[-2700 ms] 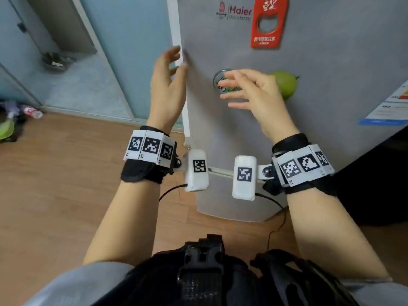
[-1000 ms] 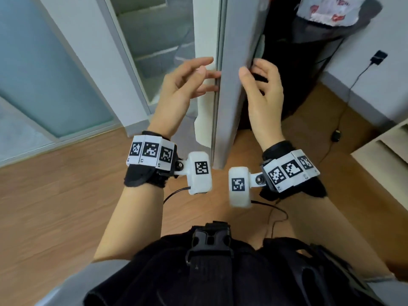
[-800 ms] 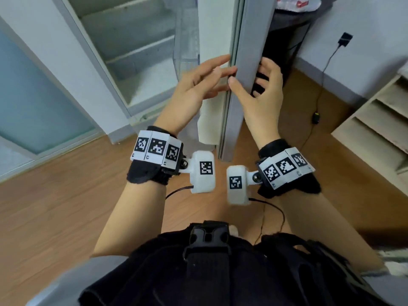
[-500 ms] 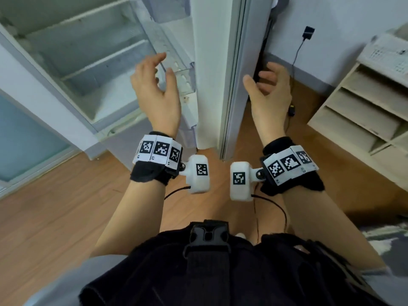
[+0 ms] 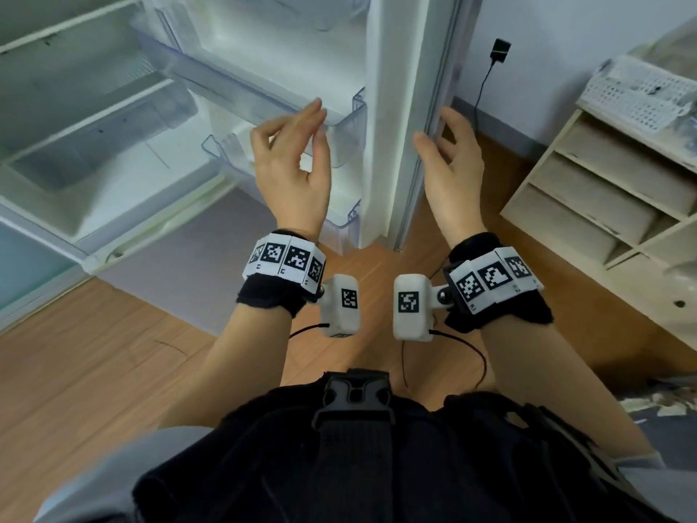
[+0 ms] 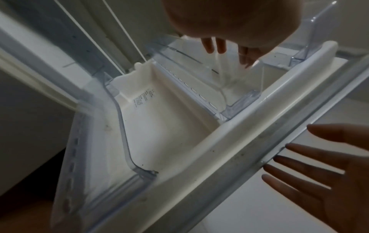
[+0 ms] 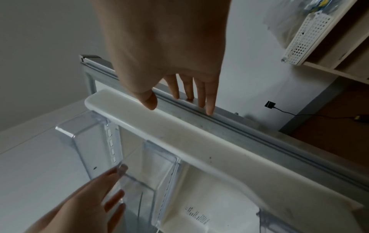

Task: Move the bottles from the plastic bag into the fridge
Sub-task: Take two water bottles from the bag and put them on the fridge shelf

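The fridge (image 5: 94, 118) stands open, its shelves and clear drawer bare. Its door (image 5: 407, 107) is swung out edge-on between my hands. My left hand (image 5: 294, 145) hovers with relaxed fingers, holding nothing, in front of a clear door bin (image 5: 343, 134). In the left wrist view the left hand's fingertips (image 6: 215, 45) hang over that bin (image 6: 199, 75). My right hand (image 5: 437, 130) is open beside the door's outer edge. In the right wrist view its fingers (image 7: 201, 97) lie close to the door's metal rim (image 7: 249, 134); I cannot tell if they touch. No bottles or plastic bag are in view.
A pale wooden shelf unit (image 5: 603, 190) stands at the right with a white perforated basket (image 5: 637, 92) on top. A black plug and cord (image 5: 499, 50) hang on the wall behind the door. Wood floor (image 5: 94, 371) runs in front of the fridge.
The fridge door went from closed to wide open. Both hands held its edge a second ago, then let go and spread apart; the left now hovers by the door bin.
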`<state>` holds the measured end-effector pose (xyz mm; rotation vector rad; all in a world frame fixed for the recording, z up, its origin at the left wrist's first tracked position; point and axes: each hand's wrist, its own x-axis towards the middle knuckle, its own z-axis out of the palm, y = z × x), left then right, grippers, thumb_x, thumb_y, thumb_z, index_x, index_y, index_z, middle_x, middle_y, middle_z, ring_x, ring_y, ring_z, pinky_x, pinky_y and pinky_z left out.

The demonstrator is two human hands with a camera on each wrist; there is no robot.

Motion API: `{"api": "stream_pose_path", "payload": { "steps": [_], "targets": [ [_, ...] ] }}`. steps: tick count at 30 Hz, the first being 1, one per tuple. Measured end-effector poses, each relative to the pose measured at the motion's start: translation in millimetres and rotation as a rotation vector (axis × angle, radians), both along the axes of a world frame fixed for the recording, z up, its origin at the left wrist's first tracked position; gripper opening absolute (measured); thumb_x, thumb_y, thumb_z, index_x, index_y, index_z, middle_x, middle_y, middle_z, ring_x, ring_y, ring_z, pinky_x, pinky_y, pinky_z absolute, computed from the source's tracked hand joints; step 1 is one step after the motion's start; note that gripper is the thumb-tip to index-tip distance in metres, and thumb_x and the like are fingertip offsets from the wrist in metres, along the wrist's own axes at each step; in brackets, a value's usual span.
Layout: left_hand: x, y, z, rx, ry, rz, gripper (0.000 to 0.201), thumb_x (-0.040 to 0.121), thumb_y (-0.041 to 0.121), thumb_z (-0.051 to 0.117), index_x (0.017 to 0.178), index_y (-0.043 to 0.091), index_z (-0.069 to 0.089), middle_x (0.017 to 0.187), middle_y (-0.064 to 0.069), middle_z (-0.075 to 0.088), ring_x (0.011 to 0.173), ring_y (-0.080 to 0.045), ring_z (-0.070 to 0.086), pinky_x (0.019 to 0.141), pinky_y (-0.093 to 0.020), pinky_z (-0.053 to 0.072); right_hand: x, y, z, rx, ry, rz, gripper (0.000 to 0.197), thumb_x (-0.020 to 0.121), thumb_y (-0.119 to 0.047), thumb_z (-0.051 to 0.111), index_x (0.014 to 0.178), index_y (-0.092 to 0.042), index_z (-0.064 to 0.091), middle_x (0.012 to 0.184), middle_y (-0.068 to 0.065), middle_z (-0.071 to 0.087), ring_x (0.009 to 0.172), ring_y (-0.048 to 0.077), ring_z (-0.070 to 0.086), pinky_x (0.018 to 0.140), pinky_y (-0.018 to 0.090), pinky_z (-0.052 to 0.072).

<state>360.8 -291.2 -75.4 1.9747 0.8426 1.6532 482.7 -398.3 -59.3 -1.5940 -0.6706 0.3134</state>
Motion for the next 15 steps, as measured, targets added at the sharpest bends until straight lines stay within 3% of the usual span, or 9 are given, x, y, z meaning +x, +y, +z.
{"api": "stream_pose_path", "payload": {
  "steps": [2, 3, 5, 8, 12, 13, 15],
  "targets": [
    [22, 10, -2, 0.101, 0.124, -0.063, 0.028, 0.09, 0.01, 0.051, 0.111, 0.014, 0.07, 0.117, 0.0, 0.07, 0.117, -0.021, 0.049, 0.104, -0.034, 0.043, 18, 7, -1, 0.007, 0.023, 0.015, 0.052, 0.089, -0.026, 0.054, 0.138, -0.014, 0.041, 0.143, 0.005, 0.044, 0.13, 0.018, 0.046, 0.112, 0.041, 0.038],
    [33, 14, -2, 0.141, 0.202, -0.095, 0.032, 0.091, 0.009, 0.048, 0.116, 0.016, 0.068, 0.123, 0.001, 0.067, 0.126, -0.027, 0.044, 0.108, -0.047, 0.039, 28, 10, -1, 0.004, 0.036, 0.023, 0.051, 0.091, -0.025, 0.054, 0.139, -0.015, 0.039, 0.145, 0.005, 0.043, 0.131, 0.018, 0.045, 0.113, 0.041, 0.037],
    [57, 22, -2, 0.182, 0.339, -0.163, 0.04, 0.092, 0.008, 0.044, 0.126, 0.02, 0.061, 0.132, 0.004, 0.061, 0.135, -0.03, 0.037, 0.116, -0.059, 0.021, 47, 20, -4, -0.017, 0.04, 0.036, 0.049, 0.094, -0.022, 0.052, 0.14, -0.016, 0.037, 0.146, 0.005, 0.042, 0.132, 0.018, 0.043, 0.114, 0.039, 0.035],
    [98, 38, 0, 0.229, 0.495, -0.207, 0.049, 0.091, 0.008, 0.044, 0.136, 0.025, 0.05, 0.141, 0.01, 0.052, 0.139, -0.024, 0.035, 0.114, -0.066, 0.005, 76, 40, -6, -0.045, 0.033, 0.055, 0.047, 0.095, -0.022, 0.049, 0.141, -0.016, 0.038, 0.146, 0.004, 0.043, 0.132, 0.017, 0.042, 0.114, 0.039, 0.036],
    [159, 69, 4, 0.297, 0.644, -0.205, 0.066, 0.079, 0.007, 0.047, 0.142, 0.027, 0.041, 0.145, 0.014, 0.047, 0.135, -0.02, 0.038, 0.111, -0.066, 0.003, 120, 74, -7, -0.038, -0.007, 0.08, 0.042, 0.096, -0.02, 0.045, 0.137, -0.016, 0.043, 0.14, 0.001, 0.049, 0.129, 0.013, 0.046, 0.111, 0.044, 0.039],
    [175, 78, 5, 0.304, 0.666, -0.209, 0.069, 0.077, 0.006, 0.047, 0.143, 0.027, 0.04, 0.145, 0.014, 0.046, 0.133, -0.02, 0.039, 0.111, -0.065, 0.005, 132, 82, -6, -0.04, 0.001, 0.077, 0.041, 0.096, -0.018, 0.044, 0.137, -0.016, 0.044, 0.138, -0.001, 0.051, 0.127, 0.01, 0.048, 0.109, 0.04, 0.042],
    [204, 96, 8, 0.314, 0.695, -0.227, 0.071, 0.076, 0.004, 0.046, 0.143, 0.025, 0.039, 0.145, 0.012, 0.046, 0.132, -0.021, 0.041, 0.112, -0.061, 0.008, 157, 101, -3, -0.041, 0.028, 0.066, 0.036, 0.097, -0.013, 0.042, 0.132, -0.017, 0.047, 0.121, -0.015, 0.056, 0.11, -0.011, 0.053, 0.095, 0.016, 0.049]
  ]
}}
